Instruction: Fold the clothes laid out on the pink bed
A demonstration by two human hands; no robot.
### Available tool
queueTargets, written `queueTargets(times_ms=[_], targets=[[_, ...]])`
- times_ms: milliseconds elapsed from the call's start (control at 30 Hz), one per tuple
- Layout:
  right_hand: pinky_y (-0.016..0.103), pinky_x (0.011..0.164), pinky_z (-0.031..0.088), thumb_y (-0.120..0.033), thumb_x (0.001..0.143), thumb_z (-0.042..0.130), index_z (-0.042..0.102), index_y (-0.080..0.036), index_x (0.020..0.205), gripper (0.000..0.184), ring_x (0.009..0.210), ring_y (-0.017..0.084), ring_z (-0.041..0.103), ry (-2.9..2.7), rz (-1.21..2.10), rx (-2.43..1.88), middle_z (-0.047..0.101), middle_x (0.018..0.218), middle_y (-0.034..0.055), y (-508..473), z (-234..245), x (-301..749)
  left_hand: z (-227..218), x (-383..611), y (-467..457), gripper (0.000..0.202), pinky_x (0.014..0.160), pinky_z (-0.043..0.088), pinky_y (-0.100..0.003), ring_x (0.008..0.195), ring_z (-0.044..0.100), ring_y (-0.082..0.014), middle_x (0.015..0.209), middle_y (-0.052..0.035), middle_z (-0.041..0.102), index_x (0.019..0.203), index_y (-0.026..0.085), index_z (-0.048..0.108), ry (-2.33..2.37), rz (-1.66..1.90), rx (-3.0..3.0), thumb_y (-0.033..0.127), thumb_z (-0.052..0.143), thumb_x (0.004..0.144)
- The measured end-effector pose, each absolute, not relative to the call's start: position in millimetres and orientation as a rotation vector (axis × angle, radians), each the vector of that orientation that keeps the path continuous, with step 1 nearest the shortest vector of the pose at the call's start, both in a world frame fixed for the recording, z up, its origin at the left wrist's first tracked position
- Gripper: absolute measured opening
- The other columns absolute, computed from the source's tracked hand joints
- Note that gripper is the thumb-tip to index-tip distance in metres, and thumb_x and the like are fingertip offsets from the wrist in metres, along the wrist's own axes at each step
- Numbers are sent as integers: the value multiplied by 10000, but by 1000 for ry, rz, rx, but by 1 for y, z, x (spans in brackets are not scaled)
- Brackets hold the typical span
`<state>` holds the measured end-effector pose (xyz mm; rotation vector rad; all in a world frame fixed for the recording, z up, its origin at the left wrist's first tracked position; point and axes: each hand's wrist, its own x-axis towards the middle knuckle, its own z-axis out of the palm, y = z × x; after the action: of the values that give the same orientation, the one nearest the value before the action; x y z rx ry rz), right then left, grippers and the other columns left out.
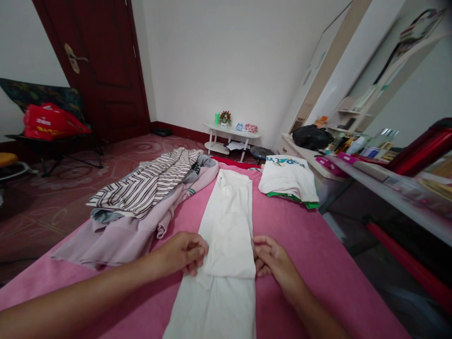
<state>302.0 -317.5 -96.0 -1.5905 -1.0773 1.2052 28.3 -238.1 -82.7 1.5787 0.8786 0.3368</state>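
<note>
While both hands rest low on the pink sheet (310, 245), a long white garment (229, 221) lies between them, folded into a narrow strip that runs straight away from the person. Its near part has been doubled over, so a fold edge crosses the strip right at the level of the hands.

The left hand (183, 252) sits at the strip's left edge. Its grip is closed, with the fingers curled in and pinching the cloth where the upper layer ends. The right hand (271, 259) sits at the opposite edge, fingers bent and tucked against the cloth. Its grip is closed on that side of the same fold, though the fingertips are partly hidden under the fabric. So the garment is held at both edges and spans the gap between the two hands. The rest of it lies flat on the sheet beyond them and toward the person.

To the left of the strip, a lilac garment (120, 235) lies spread out and loose, its edge just beside the left hand. A black-and-white striped garment (151, 183) is heaped on top of it. To the far right of the strip, well apart from the hands, lies a folded white shirt (287, 176) with green trim and a printed front.

Beyond the sheet, a small white table (231, 134) stands against the wall, and a dark red door (102, 61) is at the left. A red bag (49, 122) rests on a chair beside the door.
</note>
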Motion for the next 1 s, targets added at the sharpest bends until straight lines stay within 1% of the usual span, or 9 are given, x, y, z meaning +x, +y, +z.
queueTargets(times_ms=[67, 100, 200, 433, 533, 600, 767, 900, 1000], targets=[[313, 626, 555, -226, 794, 496, 547, -205, 1097, 308, 729, 170, 658, -1443, 805, -1634, 648, 989, 82, -325, -100, 310, -83, 13, -236, 216, 666, 509, -274, 750, 645, -169, 892, -59, 669, 1010, 168, 626, 838, 445, 1973, 261, 503, 859], [353, 755, 558, -168, 793, 476, 563, -222, 1145, 366, 907, 199, 653, -1635, 582, -1625, 617, 1132, 101, -328, -100, 314, -83, 5, -234, 275, 782, 508, -301, 886, 636, -186, 1011, -71, 659, 1092, 191, 616, 803, 499, 2174, 174, 480, 854], [426, 1040, 417, -63, 828, 407, 527, -296, 1294, 535, 1293, 222, 435, -2115, 104, -1476, 468, 1403, 68, -335, -101, 324, -82, -11, -228, 582, 1009, 415, -388, 1228, 477, -237, 1369, -83, 484, 1331, 292, 485, 663, 494, 2624, 24, 430, 817], [427, 1109, 339, -96, 895, 419, 403, -267, 1406, 538, 1418, 199, 228, -2489, 13, -1288, 358, 1500, 45, -314, -100, 320, -88, 16, -215, 725, 1095, 319, -478, 1392, 269, -271, 1534, -86, 263, 1433, 322, 341, 414, 528, 2911, -5, 468, 799], [460, 1109, 318, -80, 885, 407, 400, -260, 1406, 551, 1422, 200, 217, -2474, 69, -1261, 362, 1496, 55, -296, -103, 316, -95, 40, -199, 664, 1104, 270, -531, 1405, 243, -285, 1521, -87, 307, 1423, 312, 360, 343, 532, 2919, 70, 516, 824], [472, 1099, 320, -88, 884, 404, 448, -255, 1368, 514, 1391, 194, 299, -2447, 142, -1216, 438, 1448, 69, -289, -104, 316, -96, 51, -189, 564, 1103, 273, -520, 1364, 338, -275, 1447, -89, 436, 1387, 297, 419, 299, 529, 2864, 146, 530, 856], [435, 1079, 335, -166, 886, 453, 602, -242, 1179, 338, 1115, 187, 606, -2244, 373, -1108, 681, 1149, 75, -316, -86, 303, -67, 44, -211, 324, 983, 434, -325, 1106, 607, -218, 1168, -94, 669, 1220, 255, 605, 177, 508, 2499, 297, 470, 929], [312, 824, 497, -277, 856, 544, 711, -237, 960, 200, 861, 208, 670, -1974, 824, -1199, 728, 914, 48, -354, -59, 279, -37, 32, -253, 310, 840, 495, -290, 952, 666, -226, 1038, -93, 713, 1086, 205, 689, 271, 359, 2027, 374, 487, 923], [283, 698, 494, -325, 819, 577, 705, -203, 812, 177, 764, 209, 652, -1554, 1018, -1307, 718, 823, 32, -338, -50, 273, -35, 44, -251, 295, 738, 505, -308, 839, 662, -246, 904, -97, 720, 905, 130, 709, 496, 486, 1612, 400, 658, 796]])
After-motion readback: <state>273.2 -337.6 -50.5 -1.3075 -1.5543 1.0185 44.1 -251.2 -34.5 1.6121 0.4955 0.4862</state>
